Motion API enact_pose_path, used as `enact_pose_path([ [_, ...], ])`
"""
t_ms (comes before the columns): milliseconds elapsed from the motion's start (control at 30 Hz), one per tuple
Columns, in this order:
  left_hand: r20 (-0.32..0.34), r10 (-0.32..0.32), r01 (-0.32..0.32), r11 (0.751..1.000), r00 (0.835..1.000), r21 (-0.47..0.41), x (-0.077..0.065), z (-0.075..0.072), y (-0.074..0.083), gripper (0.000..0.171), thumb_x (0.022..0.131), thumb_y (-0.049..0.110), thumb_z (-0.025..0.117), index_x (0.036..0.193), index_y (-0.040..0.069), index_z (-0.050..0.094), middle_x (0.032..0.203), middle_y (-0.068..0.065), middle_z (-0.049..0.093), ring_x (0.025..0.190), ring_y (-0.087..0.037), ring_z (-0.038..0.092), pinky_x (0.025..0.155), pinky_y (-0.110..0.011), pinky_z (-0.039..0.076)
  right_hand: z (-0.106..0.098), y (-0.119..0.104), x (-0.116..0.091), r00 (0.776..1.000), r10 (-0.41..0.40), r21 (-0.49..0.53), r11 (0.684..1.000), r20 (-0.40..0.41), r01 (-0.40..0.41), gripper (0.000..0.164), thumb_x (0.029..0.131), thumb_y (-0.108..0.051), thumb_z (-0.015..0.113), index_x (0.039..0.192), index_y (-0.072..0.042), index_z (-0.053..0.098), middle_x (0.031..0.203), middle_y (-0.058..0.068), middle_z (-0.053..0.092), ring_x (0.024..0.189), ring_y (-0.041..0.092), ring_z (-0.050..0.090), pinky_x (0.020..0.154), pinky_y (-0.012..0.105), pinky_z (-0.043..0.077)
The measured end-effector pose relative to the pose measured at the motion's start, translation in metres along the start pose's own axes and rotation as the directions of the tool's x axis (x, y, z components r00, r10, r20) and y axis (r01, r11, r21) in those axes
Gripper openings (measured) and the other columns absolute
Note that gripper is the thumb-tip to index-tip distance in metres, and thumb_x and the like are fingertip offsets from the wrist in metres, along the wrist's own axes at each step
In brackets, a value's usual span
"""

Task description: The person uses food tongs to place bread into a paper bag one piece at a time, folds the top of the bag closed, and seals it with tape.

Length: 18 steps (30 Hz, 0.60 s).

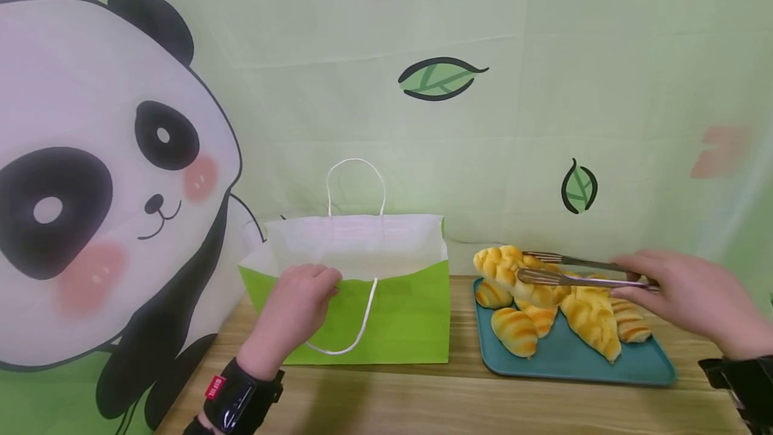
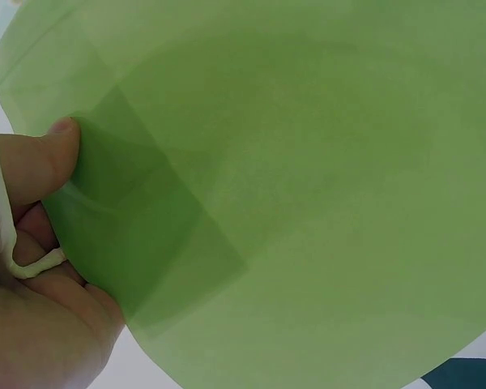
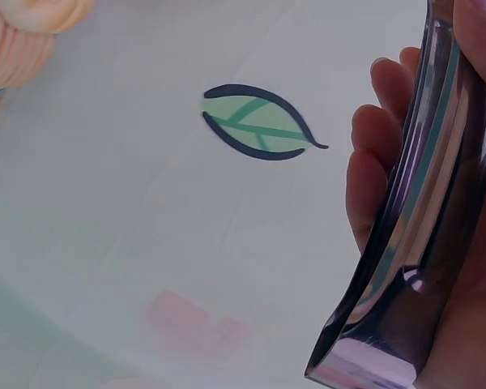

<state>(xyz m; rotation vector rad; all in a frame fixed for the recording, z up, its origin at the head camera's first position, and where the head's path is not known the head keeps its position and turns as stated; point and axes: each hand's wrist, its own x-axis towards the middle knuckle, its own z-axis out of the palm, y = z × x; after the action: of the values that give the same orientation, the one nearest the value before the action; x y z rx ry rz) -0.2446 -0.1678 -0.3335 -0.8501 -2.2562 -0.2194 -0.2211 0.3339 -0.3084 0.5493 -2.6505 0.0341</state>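
Note:
At the front rim of a green and white paper bag (image 1: 398, 317), my left hand (image 1: 298, 304) pinches the paper. In the left wrist view, the thumb (image 2: 44, 158) lies against the green side, and a white cord handle (image 2: 40, 263) passes by the fingers. The bag's mouth is open. My right hand (image 1: 694, 291) grips metal tongs (image 1: 574, 280), seen close up in the right wrist view. Between the tong tips is a braided bread (image 1: 498, 264), above the left part of a blue tray (image 1: 543, 366). Several other breads (image 1: 588, 324) lie on the tray.
Bag and tray stand side by side on a wooden table (image 1: 410, 398), the bag to the left. Right behind them hangs a pale green cloth (image 1: 507, 173) printed with leaves and a large panda (image 1: 121, 207). The bag's rear handle (image 1: 356, 161) stands upright.

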Motion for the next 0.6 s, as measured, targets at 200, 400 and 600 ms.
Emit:
enact_pose_path([
  [200,0.000,-0.002,0.002,1.000,1.000,-0.001,0.000,0.000,0.000,0.018,0.072,-0.001,0.072,0.078,0.011,0.061,0.065,0.004,0.055,0.058,-0.014,0.050,0.057,-0.028,0.040,-0.005,-0.007,0.008,1.000,-0.002,0.007,1.000,-0.002,0.002,0.050,0.079,-0.047,0.066,0.113,-0.009,0.064,0.087,-0.001,0.063,0.071,0.015,0.055,0.059,0.037,0.044],
  [400,-0.004,-0.006,0.006,1.000,1.000,-0.010,0.000,0.000,0.001,0.018,0.072,-0.002,0.072,0.078,0.011,0.060,0.065,0.004,0.056,0.059,-0.014,0.051,0.058,-0.028,0.041,-0.008,-0.013,0.017,1.000,-0.016,0.028,0.999,-0.019,0.016,0.047,0.079,-0.042,0.068,0.115,-0.012,0.063,0.085,-0.005,0.060,0.071,0.013,0.054,0.058,0.035,0.043],
  [600,-0.001,-0.009,0.009,1.000,1.000,-0.009,0.000,-0.001,0.001,0.018,0.072,-0.002,0.072,0.078,0.011,0.061,0.066,0.003,0.057,0.060,-0.015,0.052,0.058,-0.029,0.041,-0.012,-0.021,0.026,0.998,-0.029,0.027,0.999,-0.063,0.031,0.046,0.079,-0.041,0.069,0.114,-0.011,0.063,0.083,-0.006,0.060,0.068,0.011,0.053,0.055,0.034,0.042],
])
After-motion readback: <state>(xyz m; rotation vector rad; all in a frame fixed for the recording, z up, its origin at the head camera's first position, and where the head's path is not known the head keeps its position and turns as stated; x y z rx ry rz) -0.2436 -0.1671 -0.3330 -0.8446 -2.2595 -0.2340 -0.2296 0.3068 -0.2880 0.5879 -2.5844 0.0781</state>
